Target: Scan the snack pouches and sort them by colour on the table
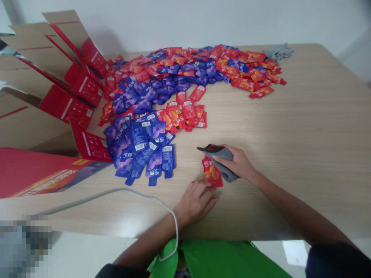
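Note:
My right hand (239, 162) is closed on a grey cloth (227, 166). A dark, pointed thing (207, 148) sticks out of the cloth to the left; its kind I cannot make out. Below the cloth lies a red pouch (212, 173) with orange fruit printed on it, partly covered by the cloth at its upper right. The curled fingers of my left hand (198, 199) grip the pouch's lower edge against the table. To the left are laid-out blue pouches (156, 160) and, above them, a cluster of red pouches (188, 112), several with barcodes showing.
A long heap of mixed red and blue pouches (199, 69) spreads along the back of the wooden table (304, 135). Open red cardboard boxes (52, 170) stand at left. Another grey cloth (279, 52) lies at the back right. A grey cable (139, 193) crosses my left forearm.

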`<state>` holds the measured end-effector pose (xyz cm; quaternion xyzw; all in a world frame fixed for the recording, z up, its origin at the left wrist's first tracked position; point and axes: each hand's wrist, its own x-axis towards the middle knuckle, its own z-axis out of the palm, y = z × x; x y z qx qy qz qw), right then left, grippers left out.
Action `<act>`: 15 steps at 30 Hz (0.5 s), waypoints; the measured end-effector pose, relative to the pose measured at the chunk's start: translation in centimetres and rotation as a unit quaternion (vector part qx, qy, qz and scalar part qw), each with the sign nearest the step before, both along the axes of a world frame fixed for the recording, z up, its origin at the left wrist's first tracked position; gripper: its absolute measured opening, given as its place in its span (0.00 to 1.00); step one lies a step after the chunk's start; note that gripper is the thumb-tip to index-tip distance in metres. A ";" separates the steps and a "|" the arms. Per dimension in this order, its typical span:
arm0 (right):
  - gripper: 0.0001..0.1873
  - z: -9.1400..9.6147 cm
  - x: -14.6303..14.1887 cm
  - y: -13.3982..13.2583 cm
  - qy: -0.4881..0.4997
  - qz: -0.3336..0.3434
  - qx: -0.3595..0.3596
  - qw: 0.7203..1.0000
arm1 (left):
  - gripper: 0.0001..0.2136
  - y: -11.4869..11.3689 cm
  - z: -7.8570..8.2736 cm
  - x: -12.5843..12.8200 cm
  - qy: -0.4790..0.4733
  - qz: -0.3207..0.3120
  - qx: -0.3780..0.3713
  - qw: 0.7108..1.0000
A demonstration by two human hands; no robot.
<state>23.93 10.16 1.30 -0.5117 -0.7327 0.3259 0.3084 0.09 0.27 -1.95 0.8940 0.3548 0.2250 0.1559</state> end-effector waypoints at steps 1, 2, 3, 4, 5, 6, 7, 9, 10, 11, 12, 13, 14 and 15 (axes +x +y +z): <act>0.21 0.2 0.2 0.3 0.003 -0.024 0.006 1.000 | 0.15 -0.3 -0.1 0.0 0.012 -0.009 0.003 1.000; 0.21 0.1 0.3 0.5 -0.006 -0.025 0.016 1.000 | 0.15 -0.6 -0.3 0.0 0.020 -0.017 0.008 1.000; 0.21 0.0 0.4 0.7 -0.025 -0.010 0.029 0.999 | 0.15 -0.8 -0.5 0.0 0.027 -0.024 0.014 0.999; 0.21 -0.4 0.4 0.7 -0.051 0.014 0.039 0.998 | 0.16 -0.9 -0.7 0.1 0.032 -0.028 0.021 0.999; 0.21 -0.8 0.3 0.5 -0.081 0.038 0.047 0.995 | 0.16 -1.0 -0.8 0.1 0.037 -0.030 0.026 0.999; 0.21 -1.3 0.2 0.3 -0.113 0.053 0.054 0.991 | 0.17 -1.0 -1.0 0.1 0.040 -0.030 0.029 0.998; 0.22 -1.7 0.2 -0.1 -0.142 0.060 0.060 0.986 | 0.18 -1.0 -1.1 0.2 0.042 -0.028 0.032 0.998; 0.23 -2.4 0.1 -1.1 -0.183 0.064 0.069 0.979 | 0.19 -1.0 -1.3 0.1 0.040 -0.025 0.036 0.998; 0.23 -2.5 0.1 -1.6 -0.193 0.068 0.070 0.976 | 0.18 -1.2 -1.3 -0.1 0.038 -0.025 0.036 0.998; 0.23 -2.6 0.1 -2.1 -0.200 0.074 0.068 0.975 | 0.18 -1.4 -1.3 -0.3 0.037 -0.025 0.036 0.998; 0.22 -2.5 0.1 -2.5 -0.204 0.079 0.064 0.974 | 0.17 -1.7 -1.3 -0.6 0.037 -0.027 0.036 0.998; 0.22 -2.5 0.1 -2.8 -0.207 0.082 0.058 0.973 | 0.16 -2.0 -1.3 -0.9 0.037 -0.029 0.035 0.998; 0.21 -2.4 0.1 -3.1 -0.209 0.084 0.048 0.973 | 0.16 -2.3 -1.2 -1.3 0.038 -0.032 0.034 0.998; 0.21 -2.3 0.1 -3.2 -0.209 0.086 0.038 0.973 | 0.16 -2.6 -1.2 -1.7 0.040 -0.037 0.034 0.998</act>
